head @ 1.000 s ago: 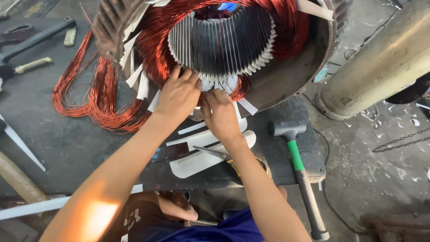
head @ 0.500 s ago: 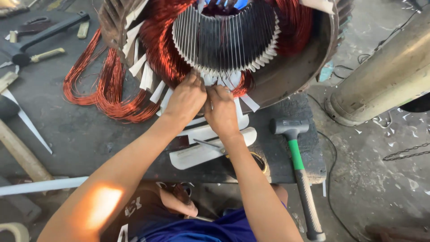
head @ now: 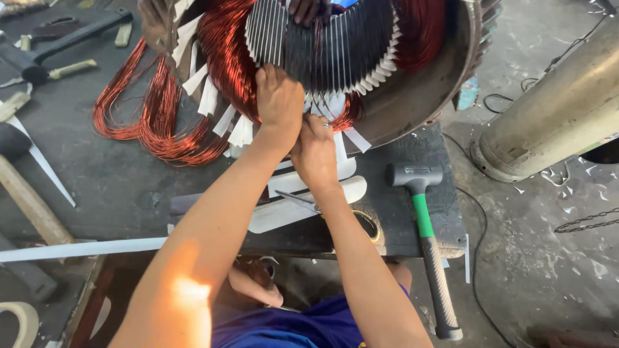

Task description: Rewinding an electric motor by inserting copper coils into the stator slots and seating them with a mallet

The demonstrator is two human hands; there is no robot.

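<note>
Head view: the big motor stator [head: 412, 96] fills the top centre of the frame, lying on the dark workbench [head: 116, 180]; judge it far too heavy to shift by hand, so work it where it sits. Its copper windings [head: 225, 58] bulge out at the upper left, and loose coil loops [head: 148, 122] trail down onto the bench. That wire looks springy but easily kinked and its enamel easily scratched, so take it by the bundle, not by single strands. White insulation paper strips [head: 242, 129] fan out of the slots just below; they seem thin and prone to tearing, best held near the slot mouth.

A green-handled mallet [head: 422, 212] lies to the right of your arms. Your left hand [head: 278, 103] is curled shut against the windings at the core's lower edge. Your right hand [head: 314, 151] sits touching it just below, fingers closed, pinching something at the slots; what exactly, I cannot tell.
</note>
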